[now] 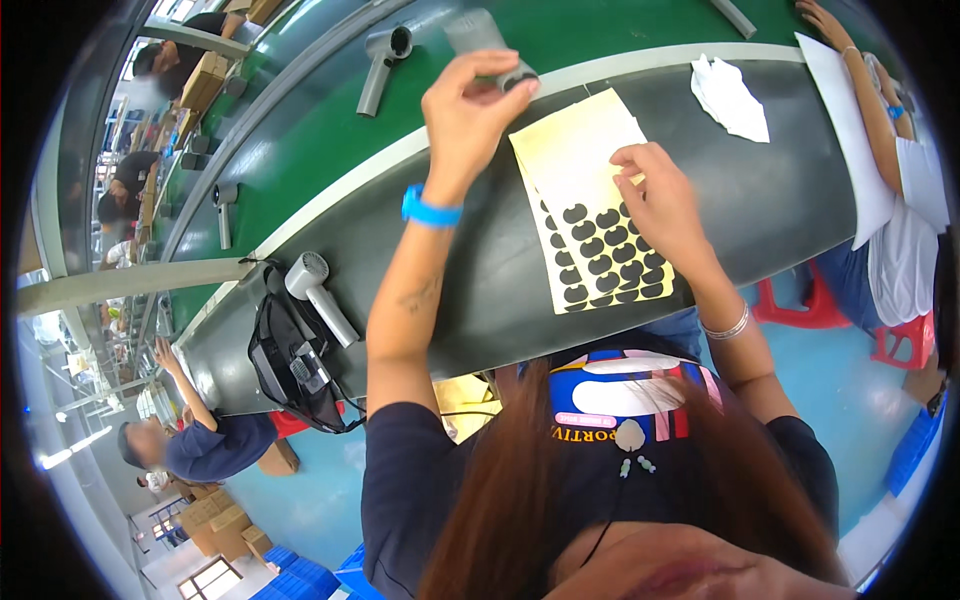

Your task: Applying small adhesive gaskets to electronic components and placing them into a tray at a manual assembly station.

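Note:
My left hand (468, 125), with a blue band at its wrist, reaches out over the green belt. Its thumb and fingers close around the near end of a blurred grey hair dryer (474, 32). My right hand (662, 205) hovers over yellow backing sheets (580, 140) of black round stickers (600, 264), its fingers curled together. Whether a sticker is between those fingertips cannot be made out. The sheets overlap on the dark worktop, and their upper part is bare of stickers.
More grey hair dryers (376, 80) lie on the green belt (300, 160). Left on the worktop are another hair dryer (322, 300) and a black bag (280, 345). A crumpled white cloth (728, 100) lies right. Co-workers sit at both sides; a metal post (130, 287) crosses at left.

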A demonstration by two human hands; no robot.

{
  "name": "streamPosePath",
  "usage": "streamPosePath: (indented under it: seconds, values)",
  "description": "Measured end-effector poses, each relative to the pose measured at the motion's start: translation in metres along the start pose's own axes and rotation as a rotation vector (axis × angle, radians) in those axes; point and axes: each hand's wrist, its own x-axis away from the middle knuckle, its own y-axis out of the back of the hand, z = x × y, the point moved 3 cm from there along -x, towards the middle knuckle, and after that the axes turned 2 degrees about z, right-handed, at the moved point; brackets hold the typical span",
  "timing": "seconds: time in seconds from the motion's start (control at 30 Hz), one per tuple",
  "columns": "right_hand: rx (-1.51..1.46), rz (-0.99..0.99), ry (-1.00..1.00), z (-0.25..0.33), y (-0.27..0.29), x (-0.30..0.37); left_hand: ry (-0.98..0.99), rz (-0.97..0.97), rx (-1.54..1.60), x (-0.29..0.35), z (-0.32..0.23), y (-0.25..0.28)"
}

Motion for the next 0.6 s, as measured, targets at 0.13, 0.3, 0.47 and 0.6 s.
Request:
streamPosePath:
  seconds: [0.13,0.3,0.47,0.6]
  values:
    - [-0.059,0.135,0.049,0.013,-0.021,-0.004,-0.159,0.005,-0.213,-0.049,0.077,-0.001]
    - [0.163,0.146,0.034,0.019,-0.038,0.014,-0.330,0.116,-0.344,-0.074,0.119,-0.038]
    - [0.142,-0.014,-0.027,0.007,-0.040,-0.003,-0.218,0.155,-0.351,-0.078,0.140,-0.048]
    - [0.123,-0.083,-0.018,-0.012,-0.034,-0.016,-0.223,0.306,-0.535,-0.084,0.157,-0.046]
